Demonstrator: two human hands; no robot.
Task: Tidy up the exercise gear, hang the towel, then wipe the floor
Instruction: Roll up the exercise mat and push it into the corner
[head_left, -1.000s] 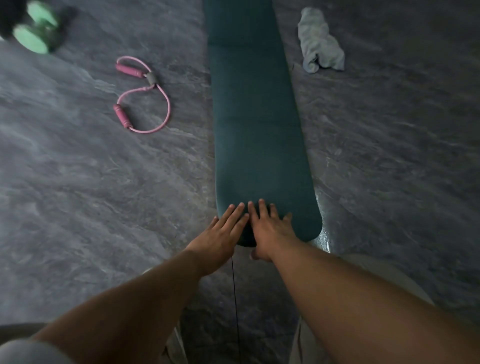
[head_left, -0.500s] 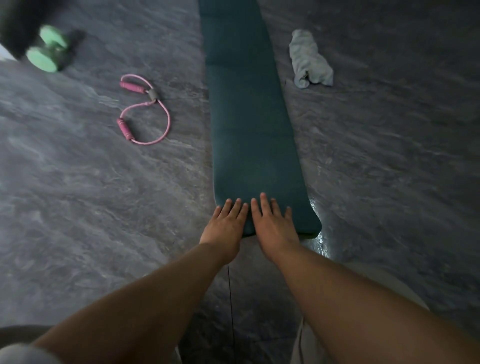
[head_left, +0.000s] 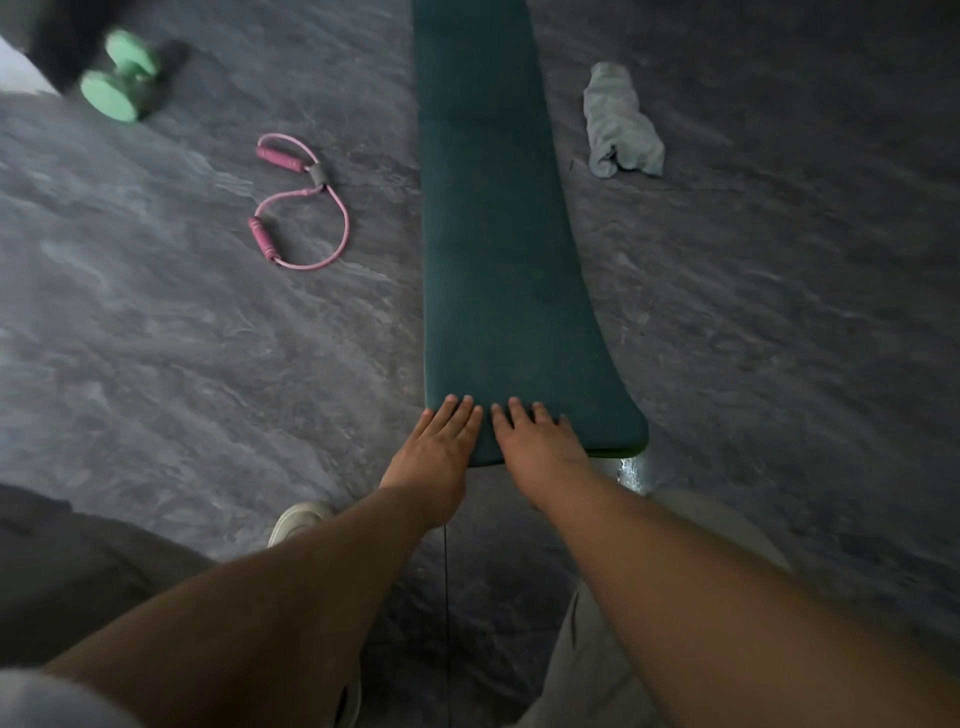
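Note:
A dark teal exercise mat (head_left: 498, 249) lies stretched out on the grey floor, running away from me. My left hand (head_left: 436, 452) and my right hand (head_left: 540, 447) rest flat side by side on its near end, fingers straight and pointing forward. A pink figure-eight resistance band (head_left: 306, 208) lies left of the mat. A mint green dumbbell (head_left: 122, 78) sits at the far left. A crumpled grey towel (head_left: 621, 122) lies right of the mat.
The grey marbled floor (head_left: 182, 364) spreads around everything. My shoe (head_left: 298, 519) and my knees show at the bottom edge. A dark object stands behind the dumbbell at the top left corner.
The mat's near end, a rounded fold a second ago, now lies flat with a thin edge. My hands slid slightly toward me along it. The view tilted so objects sit lower.

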